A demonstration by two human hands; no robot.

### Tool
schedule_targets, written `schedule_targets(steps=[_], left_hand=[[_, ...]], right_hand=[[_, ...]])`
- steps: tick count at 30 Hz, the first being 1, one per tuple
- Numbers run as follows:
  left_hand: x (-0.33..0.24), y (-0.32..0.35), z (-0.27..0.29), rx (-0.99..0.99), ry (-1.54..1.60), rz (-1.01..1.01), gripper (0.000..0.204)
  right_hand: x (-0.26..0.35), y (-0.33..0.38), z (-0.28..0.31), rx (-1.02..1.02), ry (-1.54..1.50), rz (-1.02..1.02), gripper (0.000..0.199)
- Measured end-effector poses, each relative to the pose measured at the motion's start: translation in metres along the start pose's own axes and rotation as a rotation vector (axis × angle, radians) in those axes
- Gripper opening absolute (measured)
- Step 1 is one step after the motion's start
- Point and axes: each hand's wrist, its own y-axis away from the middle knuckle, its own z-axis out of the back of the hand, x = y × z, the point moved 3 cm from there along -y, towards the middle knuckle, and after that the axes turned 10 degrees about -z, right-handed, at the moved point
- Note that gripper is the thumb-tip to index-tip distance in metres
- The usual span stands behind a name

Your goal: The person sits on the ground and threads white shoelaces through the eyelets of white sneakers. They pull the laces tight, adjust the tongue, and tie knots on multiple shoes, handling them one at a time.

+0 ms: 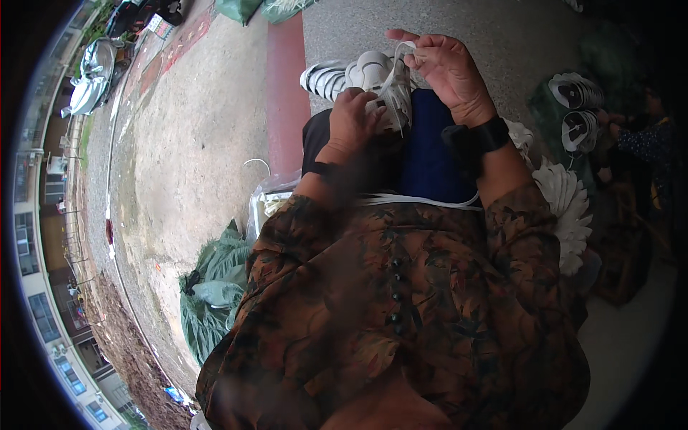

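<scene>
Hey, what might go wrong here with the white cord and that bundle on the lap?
The white cord pulled up by the right hand could slip off its fingers. The white bundle the left hand presses may slide off the lap. The slack cord across the waist might snag.

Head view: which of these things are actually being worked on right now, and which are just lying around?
In hand:
- white shoe upper on the lap, pressed by the left hand
- white lace pulled up by the right hand
- white cord across the lap

Lying about:
- stacked white pieces at the person's right
- green sack on the ground
- clear plastic bag
- parked scooter
</scene>
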Motion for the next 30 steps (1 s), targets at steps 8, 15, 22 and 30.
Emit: schedule_targets(steps=[8,15,22,30], left_hand=[[-0.039,-0.002,-0.021,0.271,-0.256,-0.407,0.019],[-0.033,0.002,-0.042,0.368,-0.358,-0.434,0.008],[-0.092,0.001,-0.009,0.405,0.388,-0.611,0.010],[-0.081,-0.022,0.060,-0.343,1.042,0.344,0.003]], right_hand=[[-0.029,0.008,0.029,-0.187,-0.216,-0.003,0.006],[-0.065,0.024,0.035,-0.317,-0.363,-0.040,0.012],[-0.078,0.034,0.034,-0.377,-0.196,-0.178,0.013],[-0.049,0.035,-0.036,-0.217,0.159,-0.080,0.007]])
